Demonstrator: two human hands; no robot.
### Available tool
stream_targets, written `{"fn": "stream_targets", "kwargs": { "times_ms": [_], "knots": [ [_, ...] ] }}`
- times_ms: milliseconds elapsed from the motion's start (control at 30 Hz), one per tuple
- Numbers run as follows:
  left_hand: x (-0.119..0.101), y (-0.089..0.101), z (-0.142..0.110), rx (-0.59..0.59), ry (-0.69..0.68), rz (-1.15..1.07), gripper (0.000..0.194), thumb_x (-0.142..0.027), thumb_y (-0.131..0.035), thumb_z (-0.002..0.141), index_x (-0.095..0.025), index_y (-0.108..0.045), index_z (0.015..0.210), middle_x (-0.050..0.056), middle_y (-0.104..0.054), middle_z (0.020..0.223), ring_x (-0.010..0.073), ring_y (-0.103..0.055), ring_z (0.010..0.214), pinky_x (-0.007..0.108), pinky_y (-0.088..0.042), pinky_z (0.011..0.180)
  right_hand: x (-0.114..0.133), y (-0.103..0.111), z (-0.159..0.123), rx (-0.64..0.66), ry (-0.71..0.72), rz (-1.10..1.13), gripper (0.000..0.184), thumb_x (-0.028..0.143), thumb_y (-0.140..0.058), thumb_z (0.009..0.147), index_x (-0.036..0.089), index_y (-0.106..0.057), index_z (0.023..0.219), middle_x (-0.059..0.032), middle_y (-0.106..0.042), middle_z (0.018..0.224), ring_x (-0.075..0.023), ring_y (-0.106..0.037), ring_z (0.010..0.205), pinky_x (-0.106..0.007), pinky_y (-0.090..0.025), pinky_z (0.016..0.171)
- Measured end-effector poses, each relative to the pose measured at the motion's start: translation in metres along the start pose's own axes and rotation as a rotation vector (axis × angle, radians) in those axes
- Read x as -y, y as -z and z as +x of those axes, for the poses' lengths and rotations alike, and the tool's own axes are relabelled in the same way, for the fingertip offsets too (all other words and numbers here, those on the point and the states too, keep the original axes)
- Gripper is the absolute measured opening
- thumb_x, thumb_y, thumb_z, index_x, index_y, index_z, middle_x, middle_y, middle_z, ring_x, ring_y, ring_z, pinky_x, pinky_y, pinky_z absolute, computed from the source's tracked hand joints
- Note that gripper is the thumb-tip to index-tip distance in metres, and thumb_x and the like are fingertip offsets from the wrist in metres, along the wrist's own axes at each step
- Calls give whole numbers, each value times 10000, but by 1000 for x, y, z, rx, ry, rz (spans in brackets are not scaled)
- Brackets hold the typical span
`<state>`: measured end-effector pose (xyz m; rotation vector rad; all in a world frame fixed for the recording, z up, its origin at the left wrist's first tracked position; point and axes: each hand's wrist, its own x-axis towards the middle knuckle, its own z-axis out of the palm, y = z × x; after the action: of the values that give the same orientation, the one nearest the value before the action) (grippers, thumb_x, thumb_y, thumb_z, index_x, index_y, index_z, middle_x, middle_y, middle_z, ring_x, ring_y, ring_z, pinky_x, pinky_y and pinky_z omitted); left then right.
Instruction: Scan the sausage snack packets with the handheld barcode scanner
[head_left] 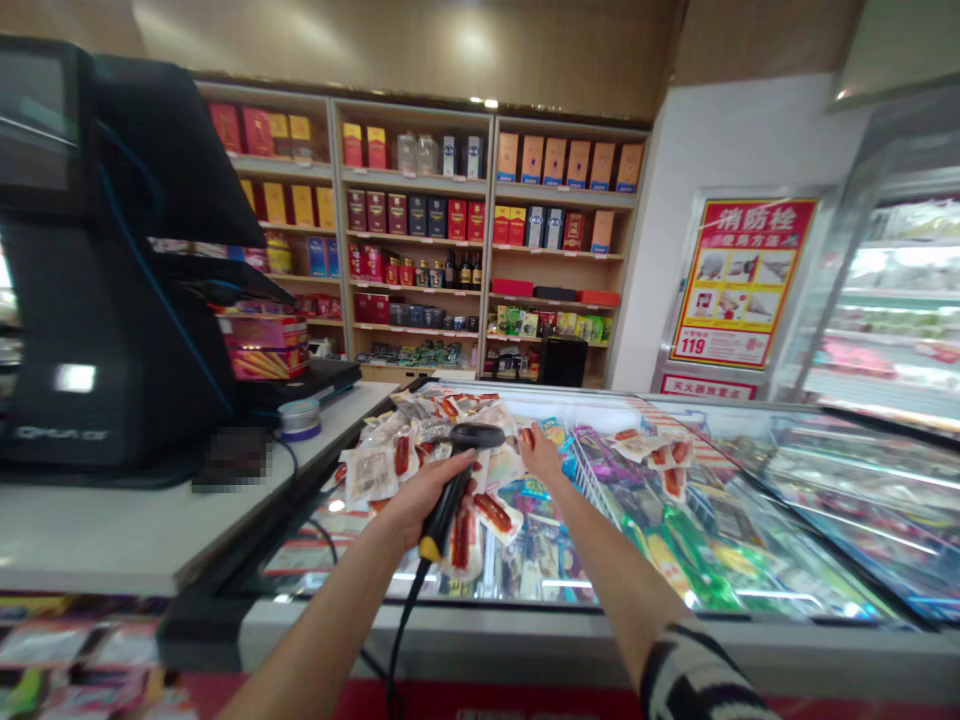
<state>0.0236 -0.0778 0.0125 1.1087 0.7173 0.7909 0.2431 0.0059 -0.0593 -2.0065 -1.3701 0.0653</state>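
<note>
My left hand (424,497) is wrapped round the handle of a black and yellow barcode scanner (448,505), whose cable hangs down in front. The scanner's head points forward over a heap of clear vacuum packs (371,470) with reddish-brown, sausage-like food inside. Just right of the scanner head, my right hand (541,458) is closed at the edge of a clear pack (506,463). Its fingertips are partly hidden. Nearer to me, below the scanner, lie two more reddish packs, one of them a sausage pack (495,513).
The packs lie on the glass top of a chest freezer (525,615) with bagged goods inside. More packs (660,455) lie farther right. A black checkout terminal (112,300) and a tape roll (298,418) stand on the left counter (97,535). Shelves of boxes (412,215) line the back.
</note>
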Motion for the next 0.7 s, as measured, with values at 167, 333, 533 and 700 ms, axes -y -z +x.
{"fn": "stream_targets", "kwargs": {
  "times_ms": [167, 333, 533, 700],
  "knots": [
    [-1, -1, 8, 40, -11, 14, 289, -385, -567, 656, -121, -537, 768, 2, -534, 540, 62, -480, 400, 164, -365, 358, -10, 2, 7, -6, 46, -5, 488, 478, -207, 803, 251, -336, 1216, -77, -375, 1244, -236, -328, 1129, -452, -268, 876],
    [5, -15, 26, 77, 20, 24, 270, -374, -561, 665, -121, -524, 751, 6, -537, 535, 67, -482, 408, 167, -370, 368, -84, 53, 24, -192, -159, -146, 499, 428, -194, 811, 191, -312, 1234, -134, -307, 1274, -282, -274, 1151, -504, -239, 859],
    [17, -34, 48, 82, 42, 62, 263, -384, -549, 666, -128, -511, 714, 4, -537, 519, 65, -473, 387, 167, -364, 365, -157, 102, 33, -287, -381, -501, 398, 379, -384, 752, 200, -463, 1098, -142, -507, 1046, -289, -413, 1016, -484, -267, 788],
    [21, -46, 50, 90, -3, 98, 284, -408, -530, 671, -128, -509, 709, -4, -524, 510, 68, -471, 385, 171, -363, 360, -167, 100, 34, -216, -333, -539, 354, 351, -411, 745, 244, -471, 1076, -100, -579, 897, -275, -457, 970, -475, -272, 767]
  ]
}}
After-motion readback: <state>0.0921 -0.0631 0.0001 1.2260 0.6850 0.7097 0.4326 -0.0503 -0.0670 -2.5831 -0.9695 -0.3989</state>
